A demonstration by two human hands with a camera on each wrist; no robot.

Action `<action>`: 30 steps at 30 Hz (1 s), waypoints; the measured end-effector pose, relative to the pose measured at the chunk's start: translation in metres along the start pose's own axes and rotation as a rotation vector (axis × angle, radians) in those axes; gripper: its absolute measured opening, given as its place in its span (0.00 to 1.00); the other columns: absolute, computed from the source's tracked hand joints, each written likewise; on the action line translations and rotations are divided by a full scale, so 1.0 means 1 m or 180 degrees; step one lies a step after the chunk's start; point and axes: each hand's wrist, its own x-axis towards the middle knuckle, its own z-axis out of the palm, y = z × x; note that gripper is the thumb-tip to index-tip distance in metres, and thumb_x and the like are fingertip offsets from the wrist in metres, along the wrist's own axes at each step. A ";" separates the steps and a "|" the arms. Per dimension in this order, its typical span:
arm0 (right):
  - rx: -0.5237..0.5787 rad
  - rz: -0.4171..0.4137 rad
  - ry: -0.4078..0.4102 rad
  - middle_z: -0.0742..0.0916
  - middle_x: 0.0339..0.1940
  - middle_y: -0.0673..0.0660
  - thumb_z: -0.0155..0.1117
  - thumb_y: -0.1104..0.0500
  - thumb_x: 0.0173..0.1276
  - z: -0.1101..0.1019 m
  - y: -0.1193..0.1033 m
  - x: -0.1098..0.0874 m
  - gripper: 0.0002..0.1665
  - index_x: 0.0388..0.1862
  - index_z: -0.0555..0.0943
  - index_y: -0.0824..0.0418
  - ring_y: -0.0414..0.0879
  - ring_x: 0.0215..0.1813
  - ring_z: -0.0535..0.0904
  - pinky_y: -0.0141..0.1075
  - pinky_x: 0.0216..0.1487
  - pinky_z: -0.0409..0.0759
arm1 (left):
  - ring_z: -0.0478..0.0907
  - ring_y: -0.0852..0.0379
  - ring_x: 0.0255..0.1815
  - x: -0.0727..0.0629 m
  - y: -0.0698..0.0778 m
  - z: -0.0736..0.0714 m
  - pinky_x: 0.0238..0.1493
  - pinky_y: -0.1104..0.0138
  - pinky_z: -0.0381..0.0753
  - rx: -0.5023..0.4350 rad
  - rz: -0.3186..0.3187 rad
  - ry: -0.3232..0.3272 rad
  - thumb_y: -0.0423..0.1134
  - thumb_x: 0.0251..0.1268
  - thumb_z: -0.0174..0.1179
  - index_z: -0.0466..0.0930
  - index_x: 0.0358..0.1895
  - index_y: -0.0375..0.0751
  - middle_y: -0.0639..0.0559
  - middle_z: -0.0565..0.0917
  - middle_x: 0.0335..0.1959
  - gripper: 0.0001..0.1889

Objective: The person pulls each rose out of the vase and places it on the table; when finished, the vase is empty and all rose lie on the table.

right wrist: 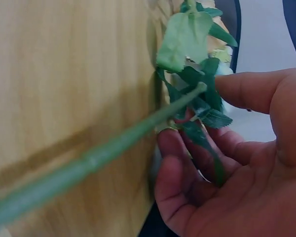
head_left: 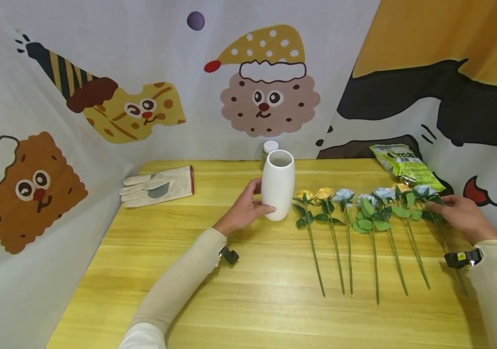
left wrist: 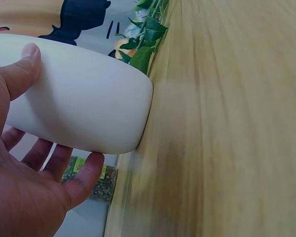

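Note:
A tall white vase (head_left: 278, 190) stands upright on the wooden table, and my left hand (head_left: 245, 207) grips its left side. In the left wrist view the thumb lies across the vase (left wrist: 89, 94) and the fingers curl beneath it. At the far right, my right hand (head_left: 464, 218) holds the upper stem of a blue artificial rose (head_left: 424, 190). The right wrist view shows the thumb and curled fingers around its green leaves, with the stem (right wrist: 98, 157) slanting toward the camera. Several more yellow and blue roses (head_left: 343, 195) lie in a row between the hands.
Behind the vase is a white-capped jar (head_left: 270, 146), its green contents (left wrist: 102, 185) visible in the left wrist view. A work glove (head_left: 159, 186) lies at the back left. A green snack bag (head_left: 405, 166) rests at the back right, against the printed cloth.

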 end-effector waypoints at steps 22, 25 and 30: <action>0.0094 -0.0028 0.0935 0.71 0.73 0.83 0.46 0.42 0.85 -0.003 -0.039 -0.013 0.42 0.78 0.63 0.77 0.79 0.67 0.70 0.72 0.56 0.75 | 0.73 0.41 0.73 0.000 0.002 -0.005 0.70 0.54 0.83 -0.0047 -0.0037 0.0064 0.42 0.63 0.78 0.62 0.79 0.50 0.48 0.72 0.72 0.44; 0.0129 -0.0137 0.0924 0.72 0.73 0.82 0.46 0.40 0.85 -0.004 -0.050 -0.015 0.44 0.80 0.62 0.75 0.77 0.66 0.71 0.66 0.51 0.79 | 0.73 0.43 0.73 0.000 0.001 -0.007 0.70 0.54 0.83 -0.0049 -0.0028 0.0076 0.42 0.64 0.77 0.63 0.79 0.50 0.48 0.73 0.72 0.43; 0.0164 -0.0311 0.0912 0.76 0.71 0.74 0.46 0.35 0.83 -0.003 -0.076 -0.023 0.45 0.80 0.66 0.69 0.56 0.54 0.77 0.43 0.42 0.78 | 0.75 0.47 0.71 0.000 0.002 -0.010 0.69 0.53 0.84 -0.0045 0.0046 0.0076 0.43 0.66 0.75 0.65 0.77 0.49 0.49 0.75 0.70 0.40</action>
